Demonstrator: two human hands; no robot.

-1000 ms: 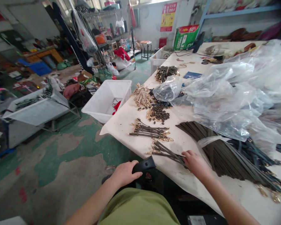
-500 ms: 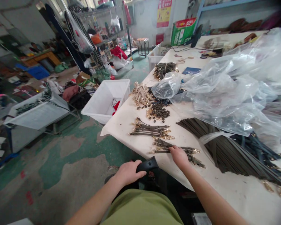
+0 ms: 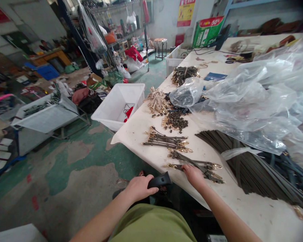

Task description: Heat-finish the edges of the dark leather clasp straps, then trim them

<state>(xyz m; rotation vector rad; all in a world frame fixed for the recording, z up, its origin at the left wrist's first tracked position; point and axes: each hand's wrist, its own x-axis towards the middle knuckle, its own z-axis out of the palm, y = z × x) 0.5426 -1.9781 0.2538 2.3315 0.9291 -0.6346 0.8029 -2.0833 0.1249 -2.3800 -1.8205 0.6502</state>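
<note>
My left hand (image 3: 138, 188) is closed round a black handle (image 3: 159, 180) just below the table's front edge. My right hand (image 3: 193, 174) rests on the white table (image 3: 146, 121), fingers curled on a small bundle of dark straps with gold clasps (image 3: 202, 166). A second bundle of the same straps (image 3: 166, 140) lies a little farther away. To the right spreads a long pile of dark strips (image 3: 242, 158).
Loose dark small parts (image 3: 175, 121), a heap of gold clasps (image 3: 157, 100) and crumpled clear plastic bags (image 3: 255, 101) cover the table behind. A white bin (image 3: 120, 106) stands on the green floor at the table's left. Racks and clutter fill the far room.
My right hand slid left across the table, dragging the strap bundle toward the front edge, and now rests on it. My left hand stayed on the black handle.
</note>
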